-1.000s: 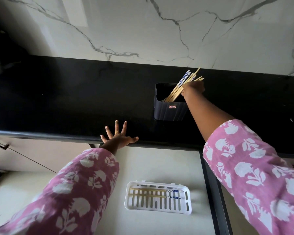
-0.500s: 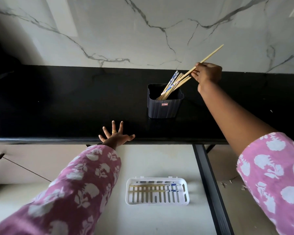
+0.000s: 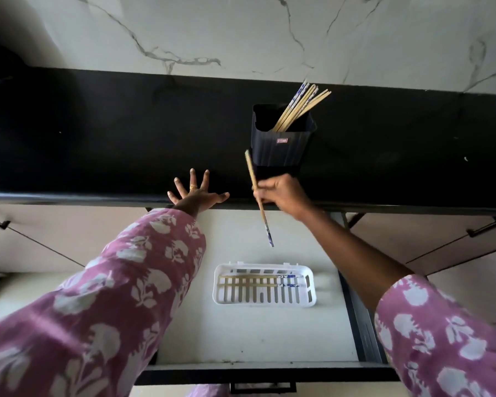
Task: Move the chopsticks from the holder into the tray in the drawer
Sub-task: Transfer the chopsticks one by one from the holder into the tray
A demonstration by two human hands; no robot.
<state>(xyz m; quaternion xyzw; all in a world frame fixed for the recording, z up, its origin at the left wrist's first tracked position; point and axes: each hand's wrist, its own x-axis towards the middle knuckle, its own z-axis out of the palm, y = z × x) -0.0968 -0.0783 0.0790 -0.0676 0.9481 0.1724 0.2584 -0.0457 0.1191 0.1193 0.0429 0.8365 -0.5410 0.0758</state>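
Glossy black counter (image 3: 98,133) runs under a veined marble wall; below it the pale drawer (image 3: 241,333) stands open. Half a second ago the right hand (image 3: 281,194) was up beside the ribbed dark holder (image 3: 281,141); now it sits at the counter edge, pinching one slim wooden chopstick (image 3: 259,197), patterned tip down above the slotted white tray (image 3: 264,285). Left hand (image 3: 196,193) stays spread flat.

Soft daylight fell on the pale marble wall (image 3: 241,32); the black bench (image 3: 98,133) stayed dim, darkest toward its left end. Wide-angle bending curved the edges, and the near sleeves (image 3: 83,325) blurred.
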